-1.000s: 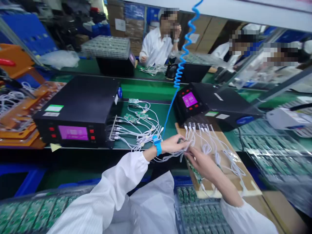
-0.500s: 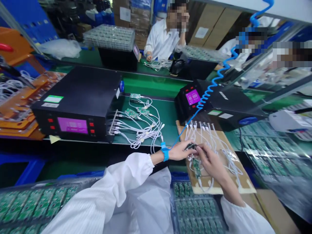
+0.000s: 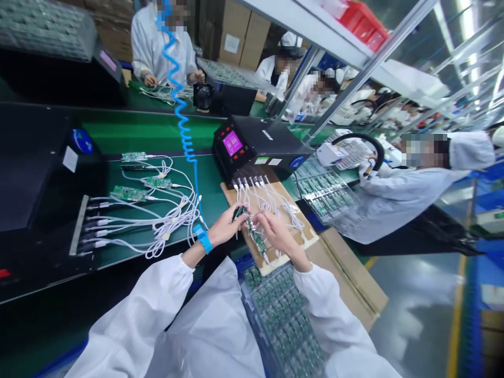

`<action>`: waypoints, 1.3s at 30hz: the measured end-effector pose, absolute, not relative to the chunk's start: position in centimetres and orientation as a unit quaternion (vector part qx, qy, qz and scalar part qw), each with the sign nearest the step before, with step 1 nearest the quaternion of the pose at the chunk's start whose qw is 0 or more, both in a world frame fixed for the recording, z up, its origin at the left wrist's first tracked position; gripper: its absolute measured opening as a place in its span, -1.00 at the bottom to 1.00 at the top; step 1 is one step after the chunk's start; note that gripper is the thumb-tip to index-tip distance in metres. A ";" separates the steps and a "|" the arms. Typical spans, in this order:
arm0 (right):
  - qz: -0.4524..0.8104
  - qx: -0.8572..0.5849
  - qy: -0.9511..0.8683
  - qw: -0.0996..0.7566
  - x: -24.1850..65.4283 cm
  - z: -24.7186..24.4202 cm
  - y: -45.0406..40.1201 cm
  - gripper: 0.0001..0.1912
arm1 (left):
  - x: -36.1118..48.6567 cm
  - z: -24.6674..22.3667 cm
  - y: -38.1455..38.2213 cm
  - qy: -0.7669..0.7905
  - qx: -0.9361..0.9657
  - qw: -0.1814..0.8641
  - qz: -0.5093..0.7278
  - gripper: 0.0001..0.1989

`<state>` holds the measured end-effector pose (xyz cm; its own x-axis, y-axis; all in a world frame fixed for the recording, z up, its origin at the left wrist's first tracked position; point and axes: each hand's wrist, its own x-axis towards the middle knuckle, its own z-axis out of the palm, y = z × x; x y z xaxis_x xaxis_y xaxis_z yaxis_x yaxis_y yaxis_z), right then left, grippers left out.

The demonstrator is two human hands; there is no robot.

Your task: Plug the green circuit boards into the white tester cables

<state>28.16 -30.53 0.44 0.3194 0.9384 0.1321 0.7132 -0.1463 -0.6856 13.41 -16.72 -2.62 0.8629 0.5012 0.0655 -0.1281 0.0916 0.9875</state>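
Since the earlier frame, the view has swung right: both black boxes and the hands now appear farther left, and a seated co-worker [image 3: 366, 205] in white has come into view at right. At far left, the left black box [image 3: 35, 168] stands partly out of frame. White cables [image 3: 169, 223] run from its side plate [image 3: 80, 226] to green boards [image 3: 128, 193] on the table [image 3: 210, 173]. Next, a blue coiled cord [image 3: 180, 105] hangs down toward a blue wrist strap [image 3: 203, 239]. Left hand [image 3: 225, 228]: grip closed on a small dark board [image 3: 239, 211], held between thumb and fingers above the cardboard sheet [image 3: 231, 196]. Right hand [image 3: 274, 231]: fingertips drawn together just beside the left thumb; whether they grip anything cannot be told. Below them, a green circuit board [image 3: 259, 244] lies on the sheet, a white plug at its lower end. A tray [image 3: 247, 304] of boards sits below the sheet. Behind the hands, the right black box [image 3: 271, 137] shows a lit purple screen [image 3: 233, 143].
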 end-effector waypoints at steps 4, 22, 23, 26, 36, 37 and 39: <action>0.135 -0.762 -0.571 0.274 27.8 -0.4 -31.2 -0.56 | 13.7 -2.2 -16.7 0.146 0.603 0.744 0.248 -0.64; 0.253 -0.729 -0.519 0.368 27.6 -0.6 -31.4 -0.67 | 15.5 -2.7 -17.5 0.182 0.545 0.751 0.326 -0.60; 0.258 -0.727 -0.519 0.369 27.7 -0.7 -31.4 -0.67 | 15.6 -2.7 -17.6 0.187 0.541 0.750 0.330 -0.61; 0.273 -0.719 -0.520 0.373 27.9 -0.6 -31.3 -0.67 | 15.8 -2.6 -17.9 0.199 0.532 0.748 0.344 -0.64; 0.305 -0.701 -0.540 0.351 28.2 -0.9 -31.4 -0.60 | 16.5 -3.0 -17.0 0.232 0.485 0.749 0.388 -0.54; 0.306 -0.695 -0.550 0.348 28.1 -1.0 -31.6 -0.58 | 16.5 -2.9 -16.5 0.238 0.475 0.749 0.396 -0.54; 0.297 -0.688 -0.567 0.343 27.9 -1.2 -31.8 -0.58 | 16.2 -2.5 -15.5 0.247 0.461 0.751 0.403 -0.56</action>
<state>27.94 -31.77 -1.17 0.1809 0.9833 -0.0190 0.5767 -0.1218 -0.8078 16.20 -15.52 -2.46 0.5529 0.8332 0.0022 -0.3781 0.2486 0.8918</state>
